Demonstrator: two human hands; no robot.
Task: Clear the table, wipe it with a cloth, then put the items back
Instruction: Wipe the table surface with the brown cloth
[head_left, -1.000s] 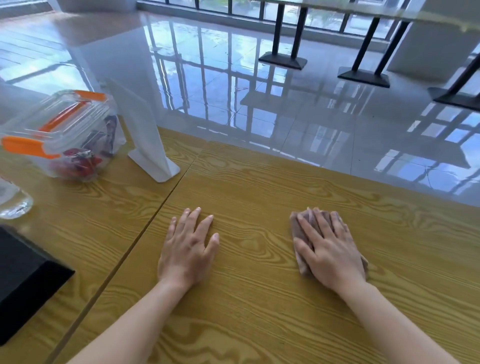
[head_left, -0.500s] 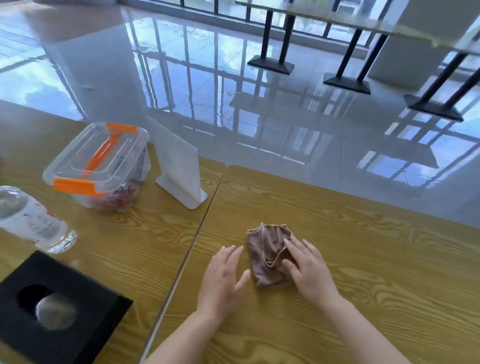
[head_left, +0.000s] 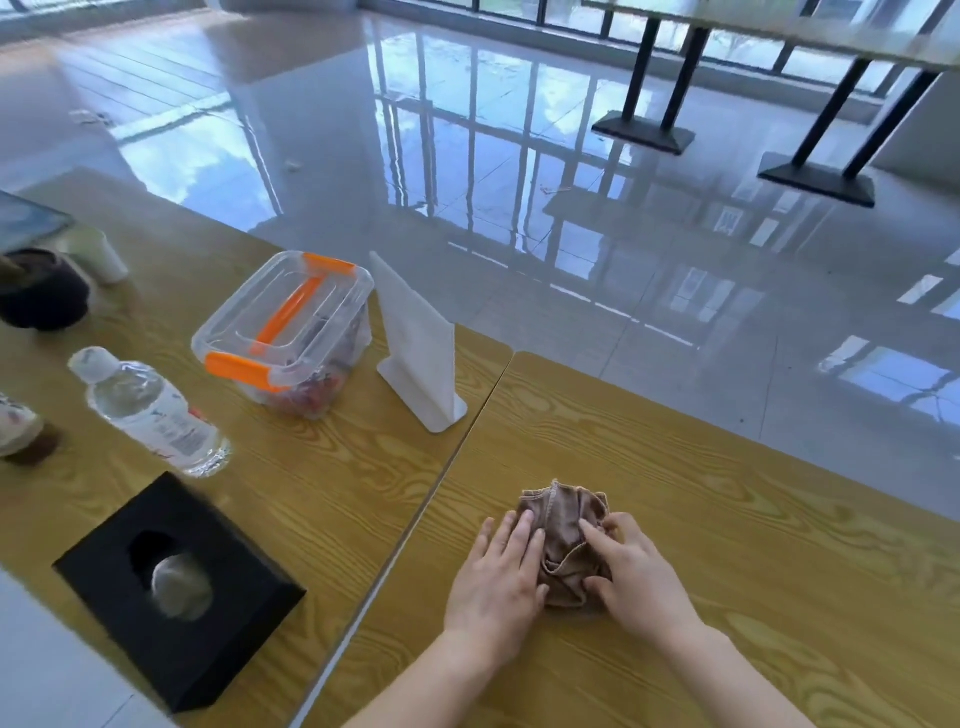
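Observation:
A crumpled brown cloth (head_left: 563, 525) lies on the right wooden table (head_left: 727, 519), near its front left. My left hand (head_left: 496, 582) presses on the cloth's left side with its fingers laid flat. My right hand (head_left: 636, 577) grips the cloth's right side, fingers curled into the folds. On the left table (head_left: 322, 467) stand a clear box with orange clasps (head_left: 285, 332), a white sign stand (head_left: 421, 343), a water bottle (head_left: 150, 410) lying tilted, and a black tissue box (head_left: 176, 587).
A dark bowl (head_left: 41, 293) and a white cup (head_left: 101, 254) sit at the far left, with a small jar (head_left: 21, 431) at the left edge. A seam (head_left: 415, 519) separates the two tables. Glossy floor and black table legs (head_left: 644, 124) lie beyond.
My right hand has pulled the cloth left and bunched it up. My left hand moved onto the cloth. The view has swung left, showing more of the left table.

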